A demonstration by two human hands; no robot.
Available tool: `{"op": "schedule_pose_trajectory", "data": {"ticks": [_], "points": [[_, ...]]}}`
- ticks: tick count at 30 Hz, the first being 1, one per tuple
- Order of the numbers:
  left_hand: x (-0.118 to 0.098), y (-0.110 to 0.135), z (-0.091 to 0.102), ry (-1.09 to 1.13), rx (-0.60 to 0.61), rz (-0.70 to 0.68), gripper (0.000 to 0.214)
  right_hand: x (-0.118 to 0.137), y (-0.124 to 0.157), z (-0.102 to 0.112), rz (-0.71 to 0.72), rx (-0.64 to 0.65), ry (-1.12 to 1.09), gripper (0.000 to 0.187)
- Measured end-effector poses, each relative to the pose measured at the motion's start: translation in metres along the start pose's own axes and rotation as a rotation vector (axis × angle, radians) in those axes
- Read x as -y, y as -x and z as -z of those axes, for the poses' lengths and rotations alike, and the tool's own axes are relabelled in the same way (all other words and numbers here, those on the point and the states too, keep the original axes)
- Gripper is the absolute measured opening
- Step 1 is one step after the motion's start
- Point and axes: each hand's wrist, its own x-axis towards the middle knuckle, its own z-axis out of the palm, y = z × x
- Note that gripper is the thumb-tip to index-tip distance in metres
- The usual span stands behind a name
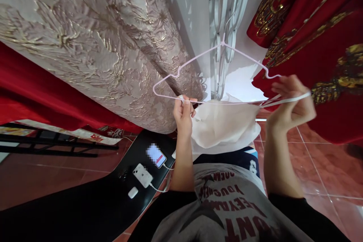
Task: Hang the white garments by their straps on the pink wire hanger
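Observation:
A pale pink clothes hanger [198, 56] is spread in front of me with its metal hook upward. My left hand [183, 113] is closed in a pinch on the hanger's lower bar, left of its middle. At the hanger's right end, my right hand [295, 102] is slightly blurred, with its fingers bent round a white strap [301, 97]. The strap stretches across that hand toward the bar. A sheer off-white garment [227, 123] hangs below the bar, between my hands. Its upper edge lies close to the bar; how it is attached I cannot tell.
White metal racks [221, 15] stand behind the hanger. A beige embossed gown [113, 45] hangs at left, red gold-trimmed dresses [317, 53] at right. On a black bench [119, 185] lie a lit phone [155, 155], a white phone [142, 175] with a cable, and a small white case [133, 192].

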Motion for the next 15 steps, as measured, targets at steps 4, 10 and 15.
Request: {"op": "schedule_pose_trajectory", "data": {"ticks": [4, 10, 15], "points": [[0.003, 0.004, -0.002, -0.003, 0.027, 0.022, 0.043, -0.005, -0.008, 0.011, 0.03, -0.32, 0.007, 0.03], [0.007, 0.006, -0.013, 0.035, 0.034, 0.078, 0.039, 0.033, 0.012, 0.012, 0.061, 0.259, 0.103, 0.019], [0.008, 0.011, -0.012, 0.007, 0.025, 0.071, 0.038, 0.039, 0.01, -0.01, -0.012, 0.938, 0.099, 0.026]]}}
